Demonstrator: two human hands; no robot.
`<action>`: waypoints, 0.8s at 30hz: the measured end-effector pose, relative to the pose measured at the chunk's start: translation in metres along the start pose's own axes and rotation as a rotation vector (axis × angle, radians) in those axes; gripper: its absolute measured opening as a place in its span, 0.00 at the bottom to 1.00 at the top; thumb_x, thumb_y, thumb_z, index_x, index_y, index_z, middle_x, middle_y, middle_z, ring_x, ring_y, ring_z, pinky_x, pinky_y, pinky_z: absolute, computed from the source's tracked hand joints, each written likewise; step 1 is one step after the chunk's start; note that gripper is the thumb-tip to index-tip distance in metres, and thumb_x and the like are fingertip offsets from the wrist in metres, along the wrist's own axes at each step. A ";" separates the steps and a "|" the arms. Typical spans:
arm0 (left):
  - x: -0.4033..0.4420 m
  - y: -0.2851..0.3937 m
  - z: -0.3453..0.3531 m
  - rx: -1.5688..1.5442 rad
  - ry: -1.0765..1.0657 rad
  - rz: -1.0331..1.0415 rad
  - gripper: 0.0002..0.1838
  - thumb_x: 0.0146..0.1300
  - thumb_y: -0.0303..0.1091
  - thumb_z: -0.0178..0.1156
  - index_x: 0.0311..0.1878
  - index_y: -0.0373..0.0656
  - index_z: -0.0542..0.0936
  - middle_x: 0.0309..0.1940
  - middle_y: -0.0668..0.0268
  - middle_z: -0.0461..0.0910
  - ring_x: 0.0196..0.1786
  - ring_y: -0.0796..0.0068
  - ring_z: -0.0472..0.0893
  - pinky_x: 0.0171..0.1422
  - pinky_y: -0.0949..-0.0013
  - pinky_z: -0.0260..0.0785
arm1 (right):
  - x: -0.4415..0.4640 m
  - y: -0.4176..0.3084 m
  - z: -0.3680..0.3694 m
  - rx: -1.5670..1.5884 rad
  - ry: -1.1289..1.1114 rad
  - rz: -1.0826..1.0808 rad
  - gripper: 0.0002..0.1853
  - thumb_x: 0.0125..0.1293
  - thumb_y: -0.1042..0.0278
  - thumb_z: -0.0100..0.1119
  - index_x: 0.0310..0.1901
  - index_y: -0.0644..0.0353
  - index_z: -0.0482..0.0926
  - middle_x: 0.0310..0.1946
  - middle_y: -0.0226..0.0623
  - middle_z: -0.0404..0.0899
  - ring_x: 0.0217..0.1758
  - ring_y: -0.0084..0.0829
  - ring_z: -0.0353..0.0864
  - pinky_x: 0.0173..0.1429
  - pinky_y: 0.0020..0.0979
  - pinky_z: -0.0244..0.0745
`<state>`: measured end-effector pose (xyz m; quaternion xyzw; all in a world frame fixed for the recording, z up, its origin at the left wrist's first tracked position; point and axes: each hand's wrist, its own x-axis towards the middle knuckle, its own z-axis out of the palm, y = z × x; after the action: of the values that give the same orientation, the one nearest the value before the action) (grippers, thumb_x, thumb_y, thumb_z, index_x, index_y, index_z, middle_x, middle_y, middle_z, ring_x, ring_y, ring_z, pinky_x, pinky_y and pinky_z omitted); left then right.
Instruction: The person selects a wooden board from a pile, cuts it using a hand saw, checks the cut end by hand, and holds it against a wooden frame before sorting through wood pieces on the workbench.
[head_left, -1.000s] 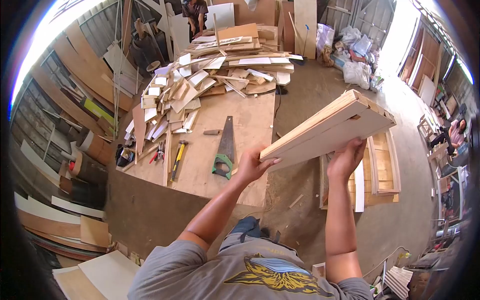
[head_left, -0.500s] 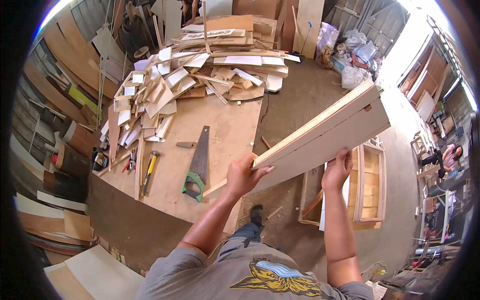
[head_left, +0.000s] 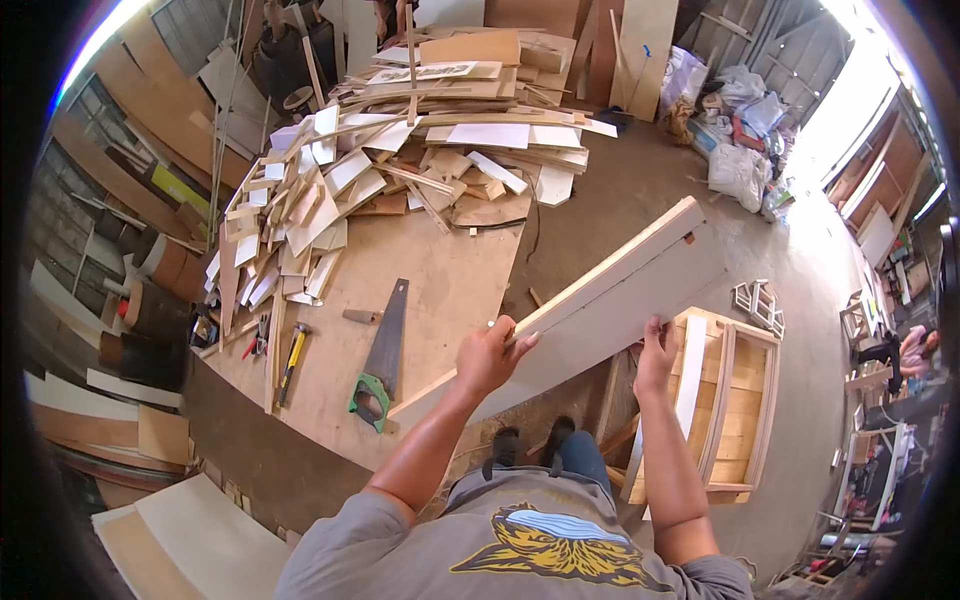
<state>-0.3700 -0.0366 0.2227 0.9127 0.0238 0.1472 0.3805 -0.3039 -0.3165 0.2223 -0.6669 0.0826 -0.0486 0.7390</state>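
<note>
A long pale wooden board (head_left: 610, 295) with a dark line along its length slants up and to the right in front of me. My left hand (head_left: 488, 358) is closed round its upper edge near the middle. Lower on the right, my right hand (head_left: 655, 355) grips the board's other edge. The board's near end reaches the plywood tabletop (head_left: 450, 300), close to a green-handled hand saw (head_left: 385, 345). A hammer (head_left: 296, 362) with a yellow and black handle lies further left, beside red-handled pliers (head_left: 260, 335).
Wood offcuts (head_left: 330, 190) are heaped at the table's far side. A wooden frame (head_left: 725, 400) stands on the floor to my right. Filled plastic bags (head_left: 740, 170) lie at the back right. Sheets (head_left: 190, 530) lean at lower left. Another person (head_left: 915, 350) is at the far right.
The board has come down and left, its far end lower, with both hands still on it. My view has shifted, and both my feet now show below.
</note>
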 end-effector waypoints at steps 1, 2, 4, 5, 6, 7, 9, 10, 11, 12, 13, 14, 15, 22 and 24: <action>0.006 -0.001 0.005 0.011 0.026 0.005 0.22 0.66 0.54 0.69 0.36 0.44 0.76 0.19 0.54 0.77 0.26 0.46 0.81 0.28 0.51 0.69 | 0.011 0.003 0.002 -0.015 -0.028 0.036 0.19 0.79 0.53 0.57 0.60 0.59 0.74 0.47 0.26 0.78 0.49 0.20 0.78 0.49 0.25 0.77; 0.012 -0.004 0.009 0.022 0.054 0.012 0.23 0.67 0.55 0.67 0.34 0.45 0.74 0.18 0.54 0.76 0.25 0.46 0.80 0.26 0.50 0.68 | 0.022 0.005 0.006 -0.028 -0.057 0.069 0.19 0.79 0.53 0.57 0.59 0.59 0.74 0.46 0.26 0.79 0.47 0.20 0.79 0.47 0.24 0.77; 0.027 -0.014 0.023 0.092 0.037 -0.064 0.25 0.69 0.58 0.63 0.35 0.44 0.74 0.19 0.54 0.77 0.26 0.45 0.81 0.28 0.48 0.69 | 0.044 0.007 0.017 0.011 -0.128 0.072 0.17 0.80 0.55 0.55 0.58 0.60 0.75 0.46 0.28 0.80 0.44 0.20 0.79 0.44 0.26 0.78; 0.033 -0.019 0.029 0.126 0.029 -0.105 0.26 0.70 0.60 0.62 0.35 0.44 0.75 0.19 0.54 0.78 0.27 0.44 0.81 0.29 0.47 0.69 | 0.057 0.015 0.020 0.023 -0.169 0.078 0.17 0.80 0.56 0.55 0.57 0.61 0.76 0.46 0.29 0.80 0.44 0.20 0.79 0.43 0.26 0.78; 0.041 -0.023 0.033 0.137 0.008 -0.167 0.26 0.71 0.61 0.60 0.35 0.44 0.75 0.20 0.54 0.78 0.28 0.44 0.81 0.30 0.47 0.70 | 0.072 0.026 0.019 0.035 -0.209 0.087 0.16 0.81 0.56 0.55 0.56 0.61 0.76 0.45 0.29 0.81 0.44 0.19 0.79 0.43 0.26 0.78; 0.048 -0.024 0.038 0.148 -0.015 -0.231 0.27 0.71 0.63 0.58 0.36 0.44 0.76 0.20 0.54 0.79 0.29 0.43 0.82 0.31 0.46 0.70 | 0.093 0.046 0.021 0.014 -0.220 0.001 0.15 0.81 0.58 0.53 0.53 0.63 0.78 0.41 0.30 0.81 0.40 0.21 0.80 0.41 0.27 0.78; 0.066 -0.016 0.039 0.172 -0.081 -0.374 0.31 0.72 0.68 0.52 0.39 0.45 0.79 0.24 0.53 0.81 0.34 0.43 0.83 0.37 0.45 0.71 | 0.124 0.058 0.017 -0.074 -0.354 0.049 0.14 0.82 0.58 0.51 0.53 0.61 0.78 0.40 0.28 0.82 0.38 0.20 0.81 0.40 0.25 0.77; 0.074 -0.014 0.042 0.170 -0.084 -0.425 0.31 0.72 0.68 0.52 0.40 0.44 0.79 0.25 0.51 0.82 0.35 0.42 0.83 0.38 0.45 0.72 | 0.137 0.057 0.019 -0.117 -0.413 0.071 0.14 0.82 0.58 0.50 0.53 0.60 0.78 0.39 0.27 0.82 0.37 0.20 0.82 0.39 0.24 0.77; 0.080 -0.015 0.047 0.165 -0.087 -0.476 0.32 0.72 0.69 0.51 0.41 0.44 0.80 0.27 0.50 0.82 0.36 0.42 0.83 0.39 0.45 0.72 | 0.150 0.063 0.019 -0.208 -0.426 0.091 0.14 0.82 0.59 0.50 0.53 0.61 0.79 0.38 0.27 0.82 0.37 0.20 0.81 0.40 0.25 0.77; 0.088 -0.017 0.054 0.160 -0.091 -0.528 0.33 0.72 0.70 0.50 0.42 0.43 0.80 0.28 0.49 0.83 0.38 0.41 0.84 0.40 0.45 0.72 | 0.164 0.064 0.019 -0.200 -0.477 0.127 0.13 0.82 0.60 0.52 0.53 0.61 0.79 0.37 0.28 0.82 0.36 0.20 0.81 0.41 0.26 0.78; 0.093 -0.022 0.062 0.168 -0.030 -0.503 0.34 0.72 0.70 0.50 0.42 0.42 0.81 0.29 0.48 0.83 0.39 0.41 0.84 0.41 0.44 0.72 | 0.179 0.066 0.020 -0.187 -0.527 0.140 0.12 0.81 0.62 0.53 0.53 0.62 0.79 0.36 0.29 0.82 0.36 0.21 0.82 0.41 0.27 0.78; 0.097 -0.030 0.072 0.177 0.029 -0.480 0.35 0.72 0.71 0.49 0.42 0.42 0.81 0.30 0.47 0.83 0.40 0.40 0.83 0.42 0.44 0.72 | 0.192 0.068 0.019 -0.174 -0.576 0.156 0.12 0.80 0.63 0.54 0.53 0.63 0.79 0.36 0.30 0.83 0.36 0.22 0.82 0.42 0.28 0.79; 0.101 -0.025 0.075 0.185 0.084 -0.463 0.36 0.72 0.71 0.48 0.43 0.41 0.81 0.31 0.47 0.83 0.41 0.40 0.83 0.42 0.44 0.71 | 0.205 0.068 0.020 -0.252 -0.610 0.147 0.12 0.79 0.64 0.55 0.53 0.64 0.79 0.36 0.31 0.83 0.36 0.23 0.83 0.42 0.29 0.79; 0.129 -0.026 0.078 0.276 -0.018 -0.646 0.41 0.72 0.74 0.42 0.41 0.38 0.81 0.33 0.45 0.83 0.42 0.39 0.83 0.43 0.44 0.70 | 0.259 0.066 0.047 -0.483 -0.783 0.079 0.17 0.72 0.59 0.62 0.53 0.65 0.80 0.37 0.45 0.86 0.38 0.38 0.85 0.47 0.39 0.78; 0.134 -0.030 0.078 0.265 -0.014 -0.700 0.42 0.72 0.75 0.41 0.41 0.38 0.80 0.33 0.45 0.83 0.43 0.39 0.83 0.44 0.44 0.70 | 0.271 0.060 0.058 -0.509 -0.832 0.112 0.21 0.70 0.55 0.63 0.54 0.63 0.81 0.40 0.48 0.86 0.43 0.43 0.86 0.50 0.41 0.78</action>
<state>-0.2179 -0.0483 0.1829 0.8916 0.3507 -0.0026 0.2864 -0.0291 -0.3030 0.1532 -0.7837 -0.1744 0.2836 0.5244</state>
